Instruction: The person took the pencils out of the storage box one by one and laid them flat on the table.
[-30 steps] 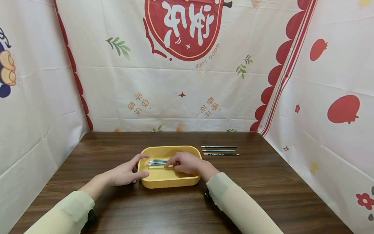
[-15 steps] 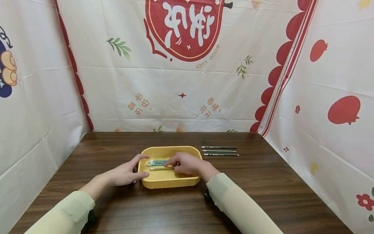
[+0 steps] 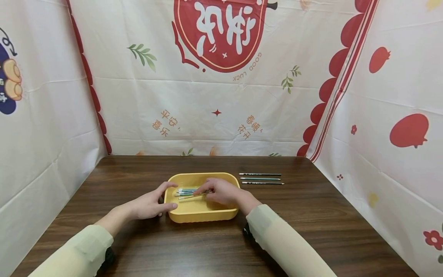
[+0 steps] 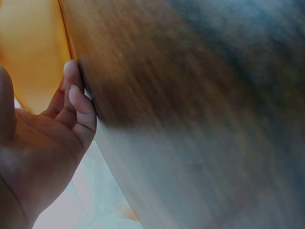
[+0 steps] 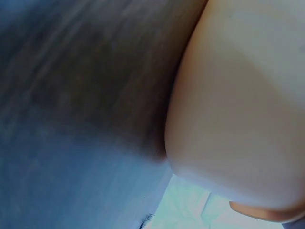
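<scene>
The yellow plastic tray (image 3: 204, 216) stands on the table, with several pencils (image 3: 184, 190) lying side by side in it. My left hand (image 3: 149, 204) holds the tray's left end; its thumb and index finger reach over the rim. In the left wrist view, other fingers (image 4: 86, 112) of that hand lie against the tray's outer wall (image 4: 40, 62). Inside the tray, my right hand (image 3: 223, 192) pinches a yellowish pencil (image 3: 187, 197), which slants up towards the right. That hand hides the pencils' right ends. A blurred pale surface fills much of the right wrist view.
Three pencils (image 3: 261, 179) lie in parallel on the dark wooden table (image 3: 194, 250), right of the tray's far corner. Printed cloth (image 3: 214, 96) hangs behind the table and along both sides.
The yellowish pencil lay flat on the tray's floor before; now its right end is raised in my right hand. My left hand keeps its place on the tray.
</scene>
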Tool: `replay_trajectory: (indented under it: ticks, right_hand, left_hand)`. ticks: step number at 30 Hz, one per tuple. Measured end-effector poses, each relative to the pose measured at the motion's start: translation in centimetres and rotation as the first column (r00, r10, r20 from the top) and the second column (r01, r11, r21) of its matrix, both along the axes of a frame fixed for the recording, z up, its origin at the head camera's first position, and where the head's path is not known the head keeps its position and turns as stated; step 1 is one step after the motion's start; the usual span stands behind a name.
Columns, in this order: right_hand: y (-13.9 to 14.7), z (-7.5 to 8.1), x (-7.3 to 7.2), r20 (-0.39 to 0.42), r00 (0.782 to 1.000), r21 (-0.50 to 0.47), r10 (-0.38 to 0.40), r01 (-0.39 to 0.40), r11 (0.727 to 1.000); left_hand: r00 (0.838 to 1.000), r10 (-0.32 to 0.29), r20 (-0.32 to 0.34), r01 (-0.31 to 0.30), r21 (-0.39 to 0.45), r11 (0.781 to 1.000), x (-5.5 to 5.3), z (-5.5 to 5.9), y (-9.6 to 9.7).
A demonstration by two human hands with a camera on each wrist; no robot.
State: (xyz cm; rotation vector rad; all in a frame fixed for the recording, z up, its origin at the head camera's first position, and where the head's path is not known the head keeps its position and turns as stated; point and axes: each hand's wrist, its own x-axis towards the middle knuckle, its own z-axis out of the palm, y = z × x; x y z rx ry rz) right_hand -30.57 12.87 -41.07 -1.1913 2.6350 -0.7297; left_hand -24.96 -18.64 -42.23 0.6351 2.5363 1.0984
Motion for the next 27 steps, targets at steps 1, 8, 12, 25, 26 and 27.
replay_trajectory:
  ticks: [1, 8, 12, 25, 26, 27]
  right_hand:
    - [0.0, 0.0, 0.0, 0.0, 1.0, -0.014, -0.009, 0.009, 1.0]
    - [0.2, 0.3, -0.2, -0.021, 0.998, -0.087, -0.055, 0.053, 0.995]
    - [0.6, 1.7, -0.1, -0.028, 0.994, -0.107, -0.109, 0.105, 0.989]
    - [5.2, 5.0, -0.1, -0.067, 0.968, -0.144, -0.241, 0.23, 0.962]
    - [5.6, 5.1, -0.1, -0.067, 0.966, -0.146, -0.252, 0.24, 0.96]
    - [6.1, 5.1, -0.2, -0.066, 0.963, -0.145, -0.261, 0.25, 0.957]
  left_hand:
    - [1.0, -0.001, -0.001, 0.001, 0.0, 1.0, 0.0, 0.0, 0.0]
    - [1.0, 0.004, 0.003, -0.004, -0.008, 1.0, 0.0, 0.1, 0.0]
    - [1.0, 0.01, 0.008, -0.01, -0.013, 1.0, 0.0, 0.1, 0.0]
    - [1.0, 0.015, 0.004, -0.015, -0.01, 1.0, 0.1, 0.2, 0.1]
    - [1.0, 0.016, 0.004, -0.016, -0.01, 1.0, 0.1, 0.2, 0.1]
    - [1.0, 0.016, 0.005, -0.016, -0.009, 1.0, 0.1, 0.2, 0.1]
